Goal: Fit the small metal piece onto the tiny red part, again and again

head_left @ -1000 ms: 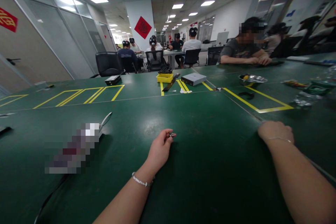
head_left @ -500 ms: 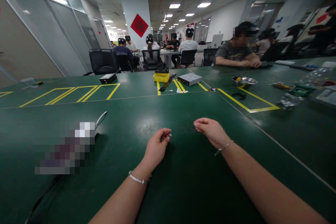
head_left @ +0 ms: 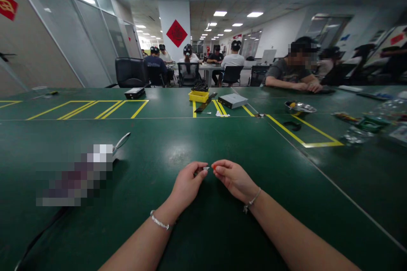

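Observation:
My left hand (head_left: 187,185) rests on the green table (head_left: 222,228), fingers curled around a small silver metal part (head_left: 205,169) that pokes out at the fingertips. My right hand (head_left: 232,178) sits just to its right, fingertips pinched on a tiny red piece (head_left: 214,166). The two pinches almost touch. A bracelet circles each wrist.
A blurred-out object with a white cable (head_left: 122,140) lies at left. Farther off sit a yellow bin (head_left: 199,95), a grey box (head_left: 233,100), a black device (head_left: 135,92) and a metal dish (head_left: 300,107). A person (head_left: 291,70) sits at the right; others sit at far tables.
My right hand has swung in from the far right to meet my left hand at the middle. My left hand stayed in place, still pinching the small part.

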Demonstrator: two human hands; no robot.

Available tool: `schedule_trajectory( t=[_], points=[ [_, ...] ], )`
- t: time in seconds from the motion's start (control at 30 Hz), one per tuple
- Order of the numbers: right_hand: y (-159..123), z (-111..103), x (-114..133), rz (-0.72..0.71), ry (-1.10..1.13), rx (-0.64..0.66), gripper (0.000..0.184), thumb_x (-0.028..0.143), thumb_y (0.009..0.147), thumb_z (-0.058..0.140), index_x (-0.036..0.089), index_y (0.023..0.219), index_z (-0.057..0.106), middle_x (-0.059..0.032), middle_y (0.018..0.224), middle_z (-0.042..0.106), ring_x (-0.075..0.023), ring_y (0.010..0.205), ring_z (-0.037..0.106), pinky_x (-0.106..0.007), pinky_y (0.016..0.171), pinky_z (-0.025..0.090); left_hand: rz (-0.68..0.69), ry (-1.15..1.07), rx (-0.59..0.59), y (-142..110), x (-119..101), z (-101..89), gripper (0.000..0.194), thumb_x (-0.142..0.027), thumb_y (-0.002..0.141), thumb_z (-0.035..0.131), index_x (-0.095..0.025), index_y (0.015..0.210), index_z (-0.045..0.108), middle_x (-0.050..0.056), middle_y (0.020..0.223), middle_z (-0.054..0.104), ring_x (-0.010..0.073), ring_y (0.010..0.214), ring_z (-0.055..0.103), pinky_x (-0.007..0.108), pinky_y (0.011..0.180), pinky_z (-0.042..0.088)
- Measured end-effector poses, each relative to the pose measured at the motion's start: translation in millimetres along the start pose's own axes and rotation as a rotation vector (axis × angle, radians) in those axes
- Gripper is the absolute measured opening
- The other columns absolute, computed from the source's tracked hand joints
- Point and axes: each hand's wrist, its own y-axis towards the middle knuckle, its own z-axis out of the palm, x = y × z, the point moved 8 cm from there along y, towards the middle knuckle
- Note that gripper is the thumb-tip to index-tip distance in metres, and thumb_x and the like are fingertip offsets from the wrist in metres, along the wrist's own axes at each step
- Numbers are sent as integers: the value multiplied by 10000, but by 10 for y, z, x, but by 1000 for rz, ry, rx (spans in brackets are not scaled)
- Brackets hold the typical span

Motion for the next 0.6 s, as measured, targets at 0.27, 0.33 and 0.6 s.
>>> schedule_trajectory(
  t=[0.27,0.33,0.6],
  points=[
    [-11,51,-9,-10,23,29,181,182,585,656,154,756,606,-6,747,590,-65,638,521,-220,647,411,-33,-59,-38,-18,-8,-24,174,-257,702,514,-203,860,565,-24,682,541,101,618,490,225,588,393],
    [-12,64,-4,-38,-7,28,167,197,593,649,152,748,607,-6,737,590,-68,633,519,-226,641,408,-29,-71,-24,-22,-29,-10,159,-251,701,515,-197,843,560,-28,673,534,95,604,480,217,573,385],
    [-72,60,7,-199,-264,-158,270,326,620,623,148,821,648,-51,774,630,-124,696,548,-293,697,415,-45,-23,-33,-39,-82,-17,114,-272,697,530,-190,764,574,-38,633,568,94,582,491,213,559,374]
  ],
)
